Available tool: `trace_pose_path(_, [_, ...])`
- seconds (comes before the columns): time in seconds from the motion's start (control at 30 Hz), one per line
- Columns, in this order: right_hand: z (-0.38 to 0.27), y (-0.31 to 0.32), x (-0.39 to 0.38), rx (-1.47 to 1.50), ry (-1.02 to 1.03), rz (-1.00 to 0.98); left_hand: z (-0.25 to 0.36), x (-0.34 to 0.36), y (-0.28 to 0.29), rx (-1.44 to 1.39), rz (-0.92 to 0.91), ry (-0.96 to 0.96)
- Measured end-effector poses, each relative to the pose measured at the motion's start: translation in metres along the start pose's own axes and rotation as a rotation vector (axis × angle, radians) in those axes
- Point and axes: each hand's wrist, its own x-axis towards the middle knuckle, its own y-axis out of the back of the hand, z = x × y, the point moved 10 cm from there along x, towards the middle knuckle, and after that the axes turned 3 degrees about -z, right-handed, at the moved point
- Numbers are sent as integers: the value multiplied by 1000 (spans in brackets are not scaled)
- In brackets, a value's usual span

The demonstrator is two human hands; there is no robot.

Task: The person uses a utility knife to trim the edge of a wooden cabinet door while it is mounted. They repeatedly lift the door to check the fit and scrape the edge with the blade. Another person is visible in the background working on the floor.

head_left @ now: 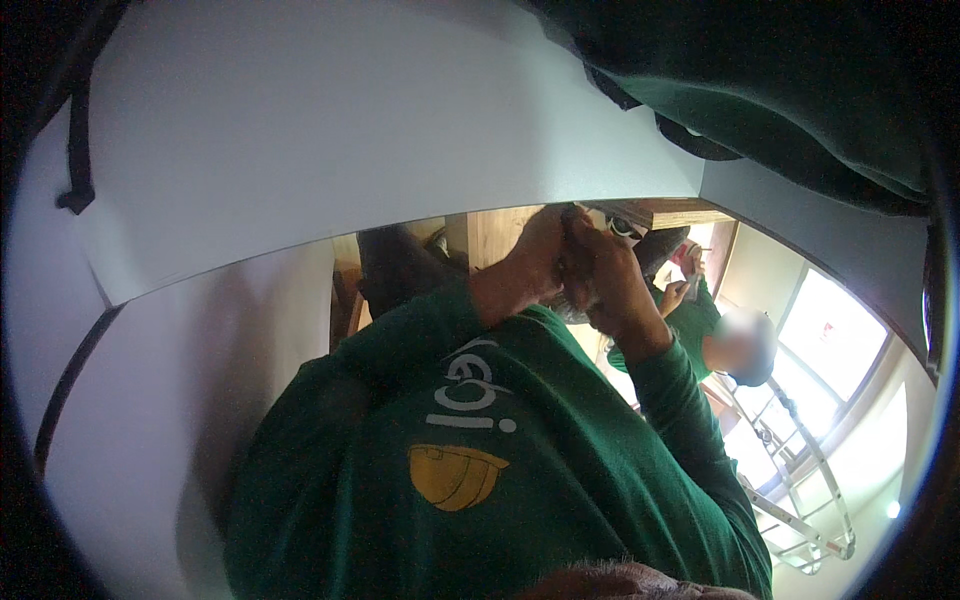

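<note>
My two hands meet high in the middle of the head view, fingers closed against each other just below the edge of a large white panel (380,120). My left hand (535,255) comes in from the left and my right hand (605,270) from the right, both from green sleeves. Whatever lies between the fingers is hidden in shadow. Right beside my right hand is a small round thing (622,228) with a dark middle and a pale rim; its kind is unclear. A light wooden board (497,232) stands behind my left hand.
A wooden edge (675,212) runs along the panel's right part. To the right, another person (690,325) in green holds both hands up near something red. A metal ladder (810,480) leans near a bright window (830,325). Dark cloth (790,110) covers the upper right.
</note>
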Motion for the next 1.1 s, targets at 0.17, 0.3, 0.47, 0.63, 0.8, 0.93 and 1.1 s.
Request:
trace_pose_path(0.17, [14,-1,15,2,-54,-81,19,-10,-16,-12,-174,-43])
trace_pose_path(0.3, [-48,-9,13,-620,259,-138,25,0,-8,322,-190,-105])
trace_pose_path(0.47, [3,-4,5,149,-119,-38,-1,2,4,-84,-328,-4])
trace_pose_path(0.63, [7,-15,-2,310,-291,6,17,-19,-17,76,-279,-58])
trace_pose_path(0.8, [-12,0,10,-181,100,-40,8,9,0,100,-282,-70])
trace_pose_path(0.93, [4,-6,9,328,-281,21,17,6,-3,-82,-130,-121])
trace_pose_path(1.1, [-22,-5,22,-552,279,-99,19,15,-7,-159,-234,-4])
